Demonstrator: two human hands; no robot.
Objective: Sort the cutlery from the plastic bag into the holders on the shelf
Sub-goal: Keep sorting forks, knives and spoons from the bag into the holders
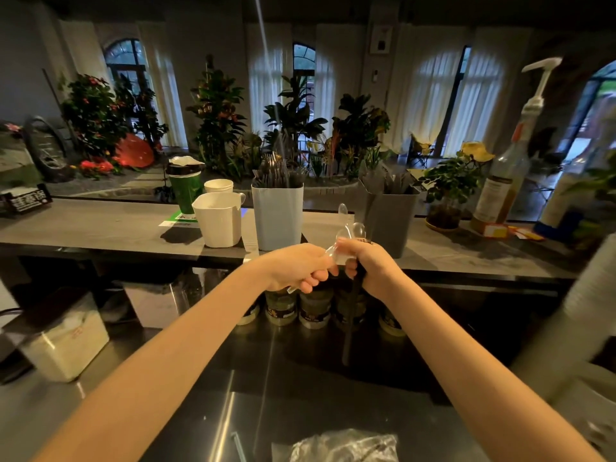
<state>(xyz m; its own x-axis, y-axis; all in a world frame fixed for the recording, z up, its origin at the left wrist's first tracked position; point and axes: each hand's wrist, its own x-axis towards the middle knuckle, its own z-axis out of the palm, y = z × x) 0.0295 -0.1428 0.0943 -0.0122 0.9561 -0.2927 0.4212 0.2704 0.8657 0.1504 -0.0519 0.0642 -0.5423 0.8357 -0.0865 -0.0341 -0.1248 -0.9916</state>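
My left hand point(301, 266) and my right hand point(370, 265) meet in front of the shelf point(100, 228), just below its edge. Between them is a bunch of clear plastic spoons point(350, 233), bowls pointing up; the left hand grips their handles. The right hand holds a black plastic utensil point(351, 315) that hangs down from its fist, and its fingers also touch the spoons. On the shelf behind stand a light blue holder point(278, 218) full of dark forks and a grey holder point(391, 221) with dark cutlery. The crumpled plastic bag point(346, 446) lies on the steel counter at the bottom.
A white jug point(218, 220), a paper cup point(218, 186) and a green cup point(185, 188) stand left of the blue holder. A small potted plant point(446, 195) and pump bottles point(506, 175) stand at the right. Jars point(313, 310) line the counter's back; a white container point(63, 341) sits left.
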